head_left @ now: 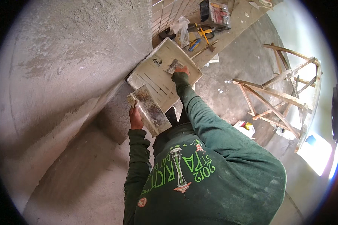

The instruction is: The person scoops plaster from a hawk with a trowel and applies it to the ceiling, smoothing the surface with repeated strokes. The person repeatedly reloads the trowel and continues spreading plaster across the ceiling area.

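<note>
The board looks stiff, best held at nine o'clock edge, where left hand grips; right hand grips scraper toward twelve.

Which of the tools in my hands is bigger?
The long rectangular tool in your left hand; the flat blade in your right hand, over the tray, looks much smaller.

Bright green words and a green number run across the front of the dark green sweatshirt, around a printed tower. A small round red-and-white mark sits lower. Markings on the red-and-grey package are too small to read.
</note>
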A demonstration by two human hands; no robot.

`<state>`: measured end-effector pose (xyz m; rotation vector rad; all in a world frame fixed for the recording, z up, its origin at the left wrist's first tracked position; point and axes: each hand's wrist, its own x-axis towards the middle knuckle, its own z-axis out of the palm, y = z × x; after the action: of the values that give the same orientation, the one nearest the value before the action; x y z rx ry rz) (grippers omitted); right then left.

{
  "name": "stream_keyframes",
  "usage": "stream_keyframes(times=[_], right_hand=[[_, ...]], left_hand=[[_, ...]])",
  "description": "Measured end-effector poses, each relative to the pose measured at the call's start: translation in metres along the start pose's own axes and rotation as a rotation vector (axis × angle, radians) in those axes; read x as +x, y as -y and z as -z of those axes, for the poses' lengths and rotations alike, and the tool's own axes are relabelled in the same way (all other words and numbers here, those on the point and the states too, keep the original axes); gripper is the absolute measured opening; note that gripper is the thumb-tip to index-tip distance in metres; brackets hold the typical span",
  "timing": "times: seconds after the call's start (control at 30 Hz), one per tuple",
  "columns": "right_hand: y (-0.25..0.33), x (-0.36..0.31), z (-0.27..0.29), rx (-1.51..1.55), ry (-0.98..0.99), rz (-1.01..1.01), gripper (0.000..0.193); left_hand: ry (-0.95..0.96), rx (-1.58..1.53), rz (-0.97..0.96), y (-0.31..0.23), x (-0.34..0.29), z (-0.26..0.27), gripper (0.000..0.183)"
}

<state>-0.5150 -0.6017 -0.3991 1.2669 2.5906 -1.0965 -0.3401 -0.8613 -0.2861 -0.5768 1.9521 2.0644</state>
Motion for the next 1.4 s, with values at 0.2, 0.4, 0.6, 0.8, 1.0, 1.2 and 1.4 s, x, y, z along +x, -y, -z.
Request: stream_keyframes(times=[0.2,0.4,0.6,0.8,1.0,1.2,1.4], right_hand=[[0.013,0.017,-0.008,0.08,0.104,-0.11,0.047],[0.039,0.022,-0.015,0.087,0.096,-0.083,0.041],[0.062,0.03,-0.013,0.029,0.169,-0.069,0.039],[0.045,0.044,-0.025,0.203,0.23,0.103,0.046],[0.06,0.008,0.006,0.02,0.044,0.508,0.036],[0.037,-0.026,0.044,-0.068,0.032,1.136,0.021],[0.041,-0.038,0.066,-0.13,0.104,1.102,0.018]], left_hand=[[0.093,0.684,-0.325,0.016,0.003,0.018,0.07],[0.083,0.779,-0.373,0.018,0.0,0.021,0.07],[0.092,0.726,-0.365,0.02,0.0,0.02,0.076],[0.106,0.719,-0.47,0.021,0.003,0.018,0.076],[0.049,0.783,-0.466,0.025,-0.001,0.018,0.068],[-0.046,0.801,-0.437,0.011,-0.027,0.019,0.067],[-0.083,0.813,-0.409,0.037,-0.055,0.041,0.069]])
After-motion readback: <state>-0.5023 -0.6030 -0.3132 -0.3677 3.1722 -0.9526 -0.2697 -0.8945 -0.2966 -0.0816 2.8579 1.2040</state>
